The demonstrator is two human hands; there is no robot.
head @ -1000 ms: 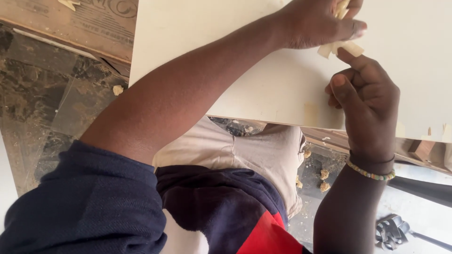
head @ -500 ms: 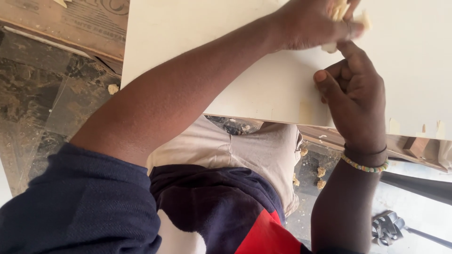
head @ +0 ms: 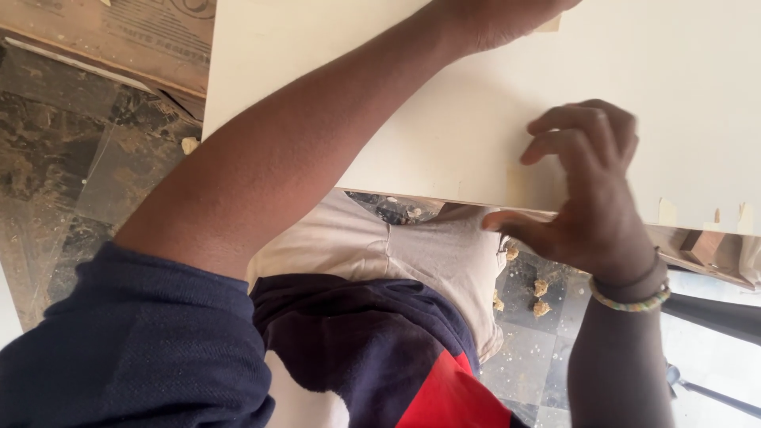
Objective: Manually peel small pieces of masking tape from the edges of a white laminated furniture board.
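A cream panel [head: 444,119], laid across the lap, is steadied by the left hand [head: 507,16], its fingers unseen, while the right hand [head: 587,198], half-curled and empty, hovers at the near edge.

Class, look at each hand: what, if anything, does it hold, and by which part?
The right hand holds nothing, fingers curled over the cream board. The left hand presses the board; any grip is cut off.
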